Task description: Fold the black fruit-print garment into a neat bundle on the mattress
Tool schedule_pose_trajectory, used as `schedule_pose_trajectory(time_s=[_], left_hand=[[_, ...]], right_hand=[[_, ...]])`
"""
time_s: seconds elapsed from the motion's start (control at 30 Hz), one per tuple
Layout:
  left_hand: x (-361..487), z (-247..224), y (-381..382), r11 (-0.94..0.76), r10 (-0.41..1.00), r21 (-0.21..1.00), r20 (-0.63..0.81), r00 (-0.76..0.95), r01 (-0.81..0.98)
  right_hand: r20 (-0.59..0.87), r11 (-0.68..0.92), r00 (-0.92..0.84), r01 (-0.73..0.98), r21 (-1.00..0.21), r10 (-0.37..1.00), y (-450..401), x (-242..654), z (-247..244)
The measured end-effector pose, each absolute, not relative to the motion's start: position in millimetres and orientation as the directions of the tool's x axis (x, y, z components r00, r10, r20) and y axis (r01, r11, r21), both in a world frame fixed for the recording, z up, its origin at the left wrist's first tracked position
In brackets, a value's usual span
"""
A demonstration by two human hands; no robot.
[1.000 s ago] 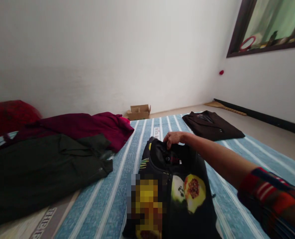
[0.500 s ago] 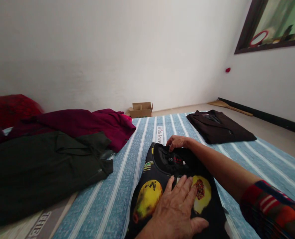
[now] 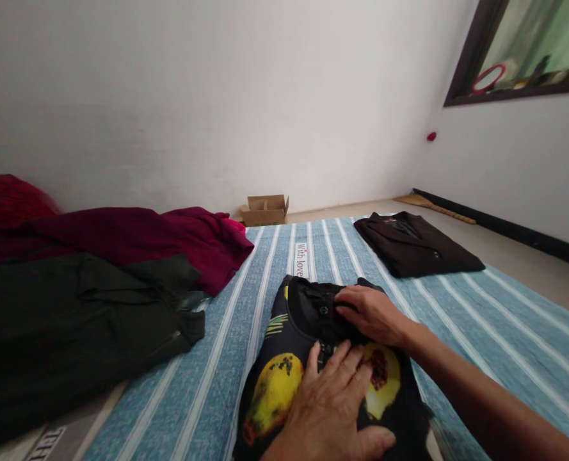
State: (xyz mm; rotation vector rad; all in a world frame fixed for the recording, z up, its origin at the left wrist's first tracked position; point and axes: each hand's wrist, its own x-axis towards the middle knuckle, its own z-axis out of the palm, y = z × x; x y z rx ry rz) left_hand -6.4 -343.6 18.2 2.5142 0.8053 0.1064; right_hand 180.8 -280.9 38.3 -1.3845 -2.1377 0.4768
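Right hand pulled back from collar edge, now flat on shirt beside left hand; fingers spread, pressing, smoothing fold.

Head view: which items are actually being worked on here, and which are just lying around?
In hand:
- black fruit-print shirt, folded on the striped mat
- left hand, flat on its front
- right hand, resting by its collar

Lying about:
- folded dark brown garment
- dark green garment
- maroon garment
- cardboard box by the wall
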Motion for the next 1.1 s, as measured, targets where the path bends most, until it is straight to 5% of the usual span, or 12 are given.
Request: schedule_pose_trajectory(time_s=[0.13, 0.4, 0.53, 0.83, 0.93, 1.1], left_hand=[[-4.7, 28.8, -345.5, -0.662, 0.593, 0.481, -0.132, 0.794, 0.575], [-2.5, 44.0, -348.8, -0.681, 0.603, 0.437, -0.12, 0.789, 0.587], [-1.1, 45.2, -347.9, -0.671, 0.626, 0.412, -0.132, 0.769, 0.617], [0.6, 40.7, -347.7, -0.676, 0.645, 0.344, -0.151, 0.749, 0.651], [2.7, 40.0, -347.6, -0.676, 0.66, 0.312, -0.147, 0.737, 0.668], [7.3, 40.2, -347.9, -0.648, 0.704, 0.268, -0.148, 0.695, 0.713]], right_hand=[[0.269, 0.402, -0.3, 0.642, -0.653, 0.915, -285.2, 185.1, 11.7], [0.461, 0.351, 0.117, 0.495, -0.795, 0.88, -328.1, 179.8, 13.4], [0.389, 0.235, 0.358, 0.403, -0.884, 0.849, -348.0, 192.0, -3.1], [0.164, 0.132, 0.611, 0.097, -0.986, 0.775, -344.4, 221.1, -34.1], [0.006, 0.068, 0.556, -0.091, -0.993, 0.831, -343.0, 226.3, -35.0], [-0.182, -0.136, 0.194, -0.23, -0.964, 0.964, -346.2, 234.6, -34.3]])
